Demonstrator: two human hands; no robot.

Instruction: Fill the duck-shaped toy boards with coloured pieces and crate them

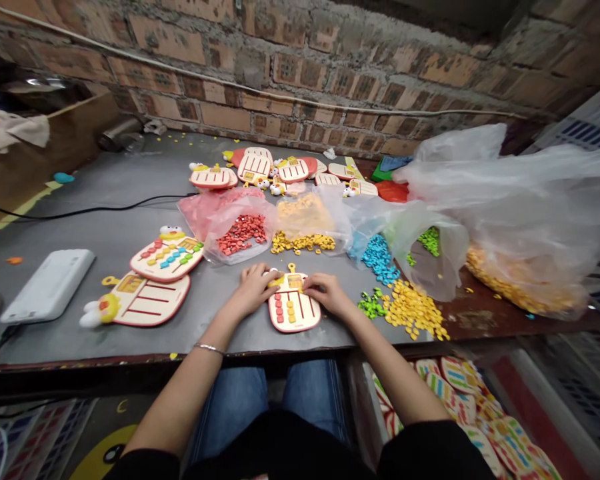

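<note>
A cream toy board (295,321) with a red rim lies on the table before me. Red beads (279,308) fill its first slot and yellow beads (291,311) sit in the second; the two slots to the right look bare. My left hand (254,289) grips the board's upper left edge by the yellow duck head, which its fingers partly cover. At the upper right of the board, my right hand (328,293) has its fingertips pinched together over the slots. Whatever is between those fingertips is too small to make out.
Loose yellow beads (414,308) and green beads (373,304) lie to the right. Behind are open bags of red beads (242,233), yellow beads (304,241) and blue beads (380,259). More boards (153,300) lie left, near a white power bank (49,285). A bin of filled boards (460,400) stands below.
</note>
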